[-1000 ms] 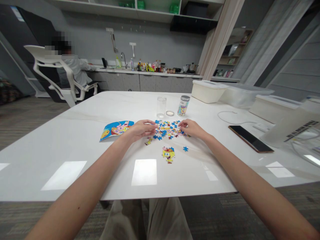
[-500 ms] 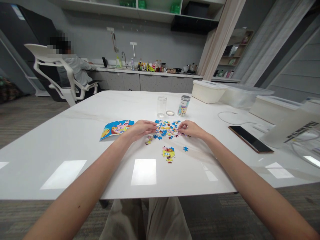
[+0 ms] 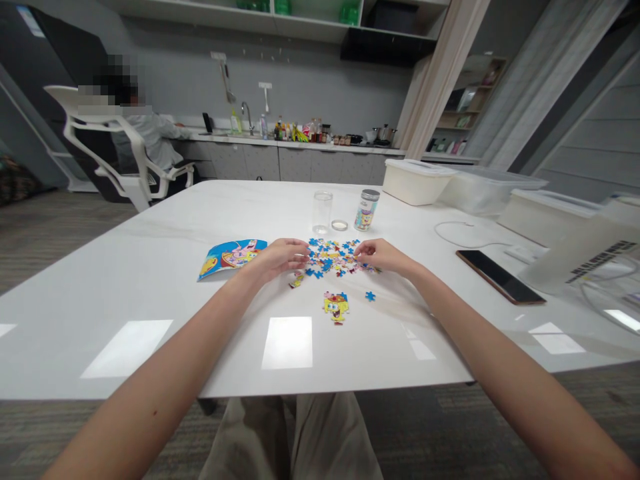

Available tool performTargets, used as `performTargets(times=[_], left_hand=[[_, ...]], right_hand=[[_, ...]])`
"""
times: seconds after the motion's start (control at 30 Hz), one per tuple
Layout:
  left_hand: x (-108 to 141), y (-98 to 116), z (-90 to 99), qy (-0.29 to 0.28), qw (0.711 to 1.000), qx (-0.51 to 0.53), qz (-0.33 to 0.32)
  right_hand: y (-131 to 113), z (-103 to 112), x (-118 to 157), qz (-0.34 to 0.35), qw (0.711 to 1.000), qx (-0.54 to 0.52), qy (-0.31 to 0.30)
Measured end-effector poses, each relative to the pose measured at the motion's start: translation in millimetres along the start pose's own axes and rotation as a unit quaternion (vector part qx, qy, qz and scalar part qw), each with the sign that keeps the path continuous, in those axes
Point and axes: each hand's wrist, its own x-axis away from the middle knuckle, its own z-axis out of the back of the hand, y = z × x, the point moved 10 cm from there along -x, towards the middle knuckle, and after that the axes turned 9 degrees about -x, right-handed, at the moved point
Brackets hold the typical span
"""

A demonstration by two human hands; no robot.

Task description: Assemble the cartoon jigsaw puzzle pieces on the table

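Observation:
A pile of loose jigsaw puzzle pieces [image 3: 330, 259], blue, yellow and pink, lies between my two hands. My left hand [image 3: 281, 257] rests at its left edge, fingers stretched toward the pieces and holding nothing visible. At the right edge, my right hand [image 3: 381, 257] has thumb and fingertips drawn together among the pieces; what is between them is too small to make out. Nearer to me lies a joined puzzle section [image 3: 336, 307] showing a yellow cartoon face. To its right is a single blue piece [image 3: 370, 296]. A small yellowish cluster [image 3: 296, 280] sits below my left fingers.
A curved picture sheet [image 3: 231, 257] lies beyond my left forearm. Behind the pile stand a clear jar [image 3: 322, 213], its lid [image 3: 339, 225] and a printed canister [image 3: 367, 211]. At right are a phone [image 3: 500, 277], a cable and storage boxes [image 3: 417, 183]. A person [image 3: 153, 137] sits far left.
The view has shifted very slightly. Both hands stay at the pile's two sides, and the joined section and the single blue piece lie where they were.

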Motion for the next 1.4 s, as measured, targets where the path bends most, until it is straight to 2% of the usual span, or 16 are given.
performTargets(times=[0.23,0.37,0.6,0.97,1.1,1.4], left_hand=[[0.1,-1.7,-3.7,-0.022,1.0,-0.005,0.001],[-0.6,-2.2,-3.5,-0.022,1.0,-0.003,-0.001],[-2.0,-1.7,-3.8,-0.016,1.0,0.024,-0.001],[-2.9,-1.9,-4.6,-0.041,0.999,0.009,-0.015],[-4.5,-4.5,-4.3,-0.038,0.999,0.011,-0.001],[-8.0,-5.7,-5.6,-0.048,0.998,0.023,-0.015]], right_hand=[[4.1,-1.3,3.7,-0.054,0.988,-0.146,0.02],[3.0,2.1,4.9,-0.051,0.976,-0.208,0.037],[6.5,-2.9,7.8,-0.094,0.945,-0.312,0.015],[7.0,-6.0,12.7,-0.129,0.932,-0.338,0.018],[5.7,-5.8,12.6,-0.122,0.931,-0.342,0.017],[2.1,-2.9,15.3,-0.101,0.941,-0.323,0.023]])
